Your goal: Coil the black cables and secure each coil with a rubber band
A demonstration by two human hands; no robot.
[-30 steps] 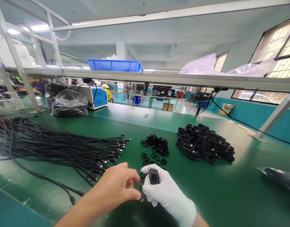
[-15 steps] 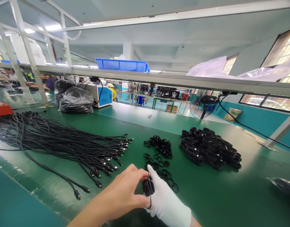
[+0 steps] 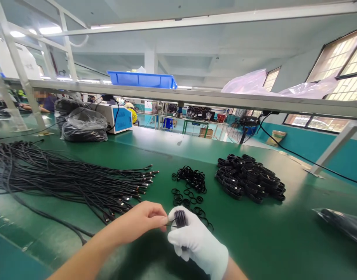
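My gloved right hand is closed around a coiled black cable, whose stacked loops show above the thumb. To its left my bare left hand pinches a thin black band, drawn out sideways from the coil. Both hands are low over the green table. Just beyond them lie loose black rings and a denser heap of small black rings. On the left, a spread of long black cables points its plugs toward the middle. Coiled cables are piled on the right.
A shelf spans the table, carrying a blue bin and pale plastic bags. Behind the cables sit a stuffed plastic bag and a blue-white machine. A clear bag lies at right.
My left hand has gone from spread fingers around the coil to a pinch at its left, pulling the band. My right hand has turned the coil. The view has shifted slightly right.
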